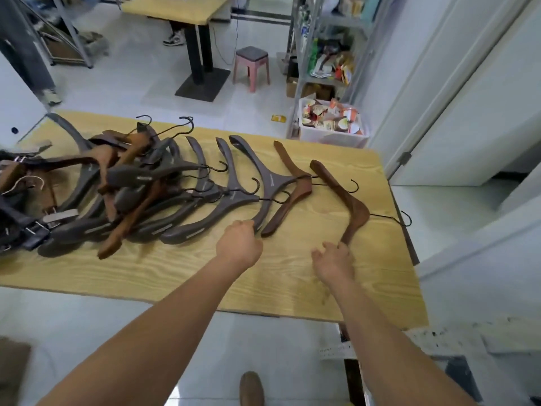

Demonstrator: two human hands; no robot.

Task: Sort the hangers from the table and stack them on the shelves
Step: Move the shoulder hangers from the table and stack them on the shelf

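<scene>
At 6 o'clock, nearest the camera, a brown shoe [251,388] stands on the pale floor. Two bare forearms reach from there over the near edge of the bench [175,276]. The left grip [239,244], just left of centre, has its fingers curled at the near tip of a grey hanger [270,183] and appears to hold it. The right grip [333,259], toward 4 o'clock from centre, touches the near tip of a brown hanger [352,206] with loosely bent fingers; I cannot tell whether it has closed on the wood. Between the two lies a second brown hanger [295,190], meeting both neighbours around the wire hooks. From 9 o'clock a tangled pile of hangers [117,194], grey and brown mixed, fans toward the middle.

The step in hand looks like separating by colour. To do it well, take each hanger nearer its neck than its tip, lift it clear so the hook does not snag a neighbour, and lay it with its own kind, hooks one way, so the stacks carry easily to the shelves.

Past the bench at 1 o'clock, a white bin [333,139] on the floor is heaped with snack packets. Behind it a metal shelf unit [298,54] holds more packets and bottles. A cardboard box [292,86] sits at its foot, contents hidden.
</scene>
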